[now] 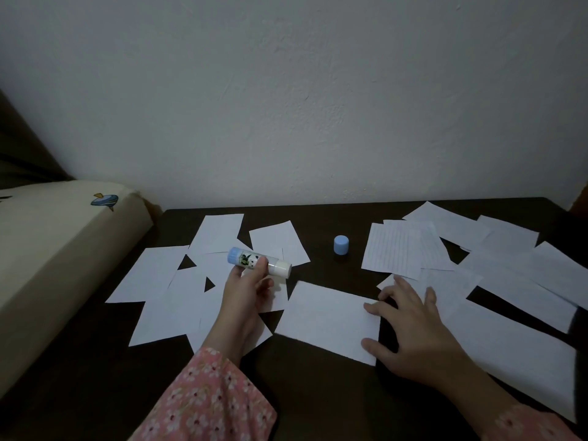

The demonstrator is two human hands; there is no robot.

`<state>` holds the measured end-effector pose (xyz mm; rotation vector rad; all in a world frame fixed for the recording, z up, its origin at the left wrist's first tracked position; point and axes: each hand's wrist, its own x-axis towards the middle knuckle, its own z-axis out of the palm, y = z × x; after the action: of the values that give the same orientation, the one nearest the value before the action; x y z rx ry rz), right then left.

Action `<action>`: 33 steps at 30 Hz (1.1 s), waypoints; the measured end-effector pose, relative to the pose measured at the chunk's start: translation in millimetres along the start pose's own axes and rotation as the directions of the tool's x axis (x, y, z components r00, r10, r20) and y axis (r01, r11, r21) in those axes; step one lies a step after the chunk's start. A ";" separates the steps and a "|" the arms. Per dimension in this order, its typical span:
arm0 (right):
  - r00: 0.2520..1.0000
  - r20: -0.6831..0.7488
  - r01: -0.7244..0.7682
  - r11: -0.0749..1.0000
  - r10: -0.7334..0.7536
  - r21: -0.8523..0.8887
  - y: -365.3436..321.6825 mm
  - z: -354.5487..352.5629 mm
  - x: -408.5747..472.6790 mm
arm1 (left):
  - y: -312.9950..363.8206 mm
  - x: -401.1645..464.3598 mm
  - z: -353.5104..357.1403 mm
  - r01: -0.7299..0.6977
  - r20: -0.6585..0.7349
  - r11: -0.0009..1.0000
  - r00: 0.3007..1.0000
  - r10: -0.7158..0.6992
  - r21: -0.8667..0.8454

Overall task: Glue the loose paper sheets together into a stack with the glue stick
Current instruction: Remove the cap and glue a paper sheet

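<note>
My left hand (246,292) grips an uncapped glue stick (259,261), white with a blue base and a panda label, held sideways above the papers at left. Its blue cap (341,245) stands alone on the dark table (95,377). One white sheet (327,319) lies in the middle. My right hand (410,329) rests spread on the table, with fingertips and thumb touching that sheet's right edge. Several loose white sheets (165,281) overlap at left, and several more, some lined (394,249), are scattered at right.
A cream cushion (47,249) with a small printed figure borders the table on the left. A pale wall (318,106) rises right behind the table's far edge. Pink floral sleeves cover both forearms.
</note>
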<state>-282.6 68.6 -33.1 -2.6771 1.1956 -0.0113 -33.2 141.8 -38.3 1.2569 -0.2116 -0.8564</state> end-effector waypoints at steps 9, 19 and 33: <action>0.998 -0.055 0.002 0.999 0.000 0.033 1.1 7.5 5.9 | 7.0 1.6 -2.1 -0.028 -0.008 0.998 1.000 0.029 0.060; 0.994 -0.103 -0.020 0.989 0.035 0.146 -3.5 13.1 7.5 | 6.0 -24.8 28.3 -0.202 0.050 0.924 0.979 0.196 0.326; 0.999 -0.019 0.049 0.984 -0.046 0.171 20.4 13.8 7.2 | -26.4 -70.4 56.4 -0.597 0.619 0.536 0.768 0.166 0.597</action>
<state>-291.4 52.6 -51.1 -2.5587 1.0820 -0.1358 -125.6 145.3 -21.6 1.6557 -1.3921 -0.6626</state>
